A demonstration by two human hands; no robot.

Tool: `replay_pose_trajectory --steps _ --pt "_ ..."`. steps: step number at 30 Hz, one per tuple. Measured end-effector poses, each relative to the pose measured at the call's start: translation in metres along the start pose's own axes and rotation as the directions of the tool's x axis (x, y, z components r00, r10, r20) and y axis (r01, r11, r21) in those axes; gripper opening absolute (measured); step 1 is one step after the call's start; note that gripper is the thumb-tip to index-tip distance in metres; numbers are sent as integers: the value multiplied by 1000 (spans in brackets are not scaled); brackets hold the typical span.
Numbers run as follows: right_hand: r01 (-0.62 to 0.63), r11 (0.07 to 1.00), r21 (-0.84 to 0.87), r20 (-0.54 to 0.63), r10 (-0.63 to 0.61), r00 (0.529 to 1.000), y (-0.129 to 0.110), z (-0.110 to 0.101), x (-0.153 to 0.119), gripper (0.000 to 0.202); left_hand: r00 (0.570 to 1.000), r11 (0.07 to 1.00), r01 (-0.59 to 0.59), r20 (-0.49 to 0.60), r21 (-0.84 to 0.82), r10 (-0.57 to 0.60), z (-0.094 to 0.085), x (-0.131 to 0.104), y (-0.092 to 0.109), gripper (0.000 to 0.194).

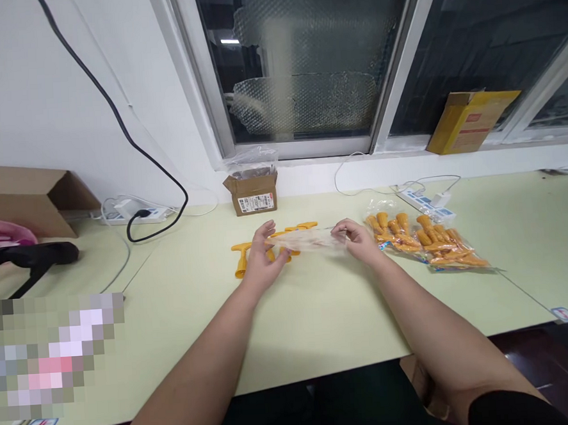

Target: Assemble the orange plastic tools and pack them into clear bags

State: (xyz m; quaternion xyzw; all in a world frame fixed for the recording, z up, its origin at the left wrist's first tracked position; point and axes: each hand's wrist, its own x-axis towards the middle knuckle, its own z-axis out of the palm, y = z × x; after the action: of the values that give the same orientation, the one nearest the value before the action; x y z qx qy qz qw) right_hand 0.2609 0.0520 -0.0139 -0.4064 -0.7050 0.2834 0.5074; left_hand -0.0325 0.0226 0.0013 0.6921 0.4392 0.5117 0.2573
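Observation:
A clear plastic bag (309, 240) is stretched between my two hands above the pale green table (315, 326). My left hand (265, 258) holds its left end, and my right hand (357, 239) pinches its right end. Several orange T-shaped pieces (241, 259) lie on the table behind and beside my left hand, partly hidden by it and the bag. To the right of my right hand are clear bags packed with orange parts (452, 246), lying flat.
A small open cardboard box (255, 192) stands against the wall. Power strips with cables (425, 204) lie at the back right and back left. A larger carton (27, 190) and a black strap-like object (31, 260) are at left. A yellow box (471, 121) leans on the window.

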Motion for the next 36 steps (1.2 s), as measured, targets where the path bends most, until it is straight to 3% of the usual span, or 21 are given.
replay_pose_trajectory --steps 3,6,11,15,18,20,23,26,28,32,34,36 --pt "67 990 -122 52 -61 997 1 0 -1 14 997 996 -81 -16 -40 81 -3 1 -1 37" --pt "71 967 -244 -25 -80 997 -1 0 -1 14 987 987 -160 -17 -32 160 -6 1 -1 12" --pt "38 953 -302 -254 -119 960 -10 2 -1 18 938 942 -323 -99 94 332 -8 -3 8 11" --pt "-74 962 -263 -282 -3 959 -13 2 -1 26 888 885 -412 -122 215 443 -6 -4 16 9" --pt "-121 985 -124 -214 93 973 -10 5 -1 27 893 878 -397 -108 269 437 -5 -2 16 8" --pt "-200 976 83 -110 209 972 -9 10 -1 32 899 877 -384 -100 288 426 -4 -1 14 8" --pt "-419 819 392 117 408 906 -11 19 -2 43 917 878 -349 -76 327 392 -4 -1 9 9" --pt "-500 719 483 197 467 862 -16 28 -4 57 922 869 -351 -33 349 386 -4 -1 3 9" --pt "-481 726 491 181 455 872 -18 31 -6 63 917 859 -372 -3 352 399 -3 0 0 9" --pt "-470 765 441 170 443 880 -17 29 -4 43 914 856 -388 20 342 406 -1 1 0 8" --pt "-426 842 333 120 410 904 -16 25 -4 40 922 866 -368 13 339 387 -1 1 2 9" --pt "-303 943 141 27 302 953 -17 20 -4 46 930 877 -343 -7 338 367 -1 1 4 10"
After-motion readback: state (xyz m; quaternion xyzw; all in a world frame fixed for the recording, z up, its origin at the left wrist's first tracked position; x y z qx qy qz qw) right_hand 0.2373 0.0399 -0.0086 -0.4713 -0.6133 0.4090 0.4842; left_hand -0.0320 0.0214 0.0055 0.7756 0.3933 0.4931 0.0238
